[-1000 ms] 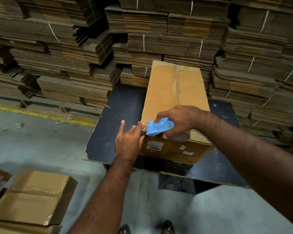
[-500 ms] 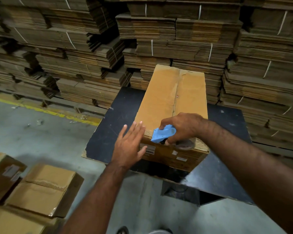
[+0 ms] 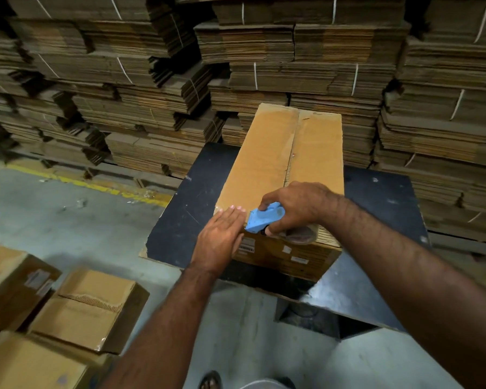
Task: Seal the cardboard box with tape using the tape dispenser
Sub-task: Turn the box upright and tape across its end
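Observation:
A long brown cardboard box [image 3: 267, 155] lies lengthwise on a black table [image 3: 191, 197], its top flaps closed along a middle seam. My right hand [image 3: 298, 204] grips a blue tape dispenser [image 3: 264, 217] at the box's near top edge, with a brown tape roll [image 3: 299, 234] under the palm. My left hand [image 3: 222, 234] lies flat with fingers together on the box's near left corner, touching the dispenser's tip.
Bundled stacks of flattened cardboard [image 3: 292, 60] wall off the back and right. Several closed boxes [image 3: 90, 307] sit on the grey floor at lower left. A yellow floor line [image 3: 96, 186] runs along the stacks. My foot [image 3: 211, 380] shows at the bottom.
My left hand has gone from fingers raised and spread to lying flat on the box corner. The dispenser stays at the near edge. The view has shifted slightly.

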Motion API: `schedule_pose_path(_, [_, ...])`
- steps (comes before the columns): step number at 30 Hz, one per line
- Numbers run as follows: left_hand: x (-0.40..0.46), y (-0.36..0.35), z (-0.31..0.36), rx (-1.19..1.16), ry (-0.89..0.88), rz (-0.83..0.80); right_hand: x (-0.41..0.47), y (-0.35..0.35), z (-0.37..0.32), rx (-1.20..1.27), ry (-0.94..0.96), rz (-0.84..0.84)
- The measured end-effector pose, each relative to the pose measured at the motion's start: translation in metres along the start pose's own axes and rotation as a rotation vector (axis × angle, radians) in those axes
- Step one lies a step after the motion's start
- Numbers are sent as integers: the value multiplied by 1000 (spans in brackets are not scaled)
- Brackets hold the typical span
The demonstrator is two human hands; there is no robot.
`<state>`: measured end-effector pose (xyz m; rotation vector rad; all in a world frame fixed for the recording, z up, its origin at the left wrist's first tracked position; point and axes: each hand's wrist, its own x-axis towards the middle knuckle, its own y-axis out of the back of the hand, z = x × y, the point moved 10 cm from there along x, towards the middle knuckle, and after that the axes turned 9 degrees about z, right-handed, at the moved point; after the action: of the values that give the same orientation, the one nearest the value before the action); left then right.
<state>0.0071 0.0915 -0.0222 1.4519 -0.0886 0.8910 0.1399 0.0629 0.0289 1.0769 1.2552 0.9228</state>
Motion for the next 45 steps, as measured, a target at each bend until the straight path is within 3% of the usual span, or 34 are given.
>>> schedule_pose_path(9, [1,-1,-8,-9,-35,-34,-14,4,7,-27,54,93])
schedule_pose_path(14, [5,-4,-20,-61,-21,-52,-51,-4,46,26,-22,80])
schedule_pose_path(21, [15,0,-29,-15,-33,-94,-39,-9,34,23,-52,64])
schedule_pose_path(24, [14,-4,-12,-4,17,-130,-39,-9,34,29,-68,56])
schedule_pose_path(28, [8,-13,30,-57,-44,-120,-37,-6,34,30,-78,42])
schedule_pose_path(39, [15,-20,24,-42,-83,-177,-43,-2,40,65,-44,37])
schedule_pose_path(45, [12,-22,22,-38,-128,-112,-67,-2,63,93,-50,78])
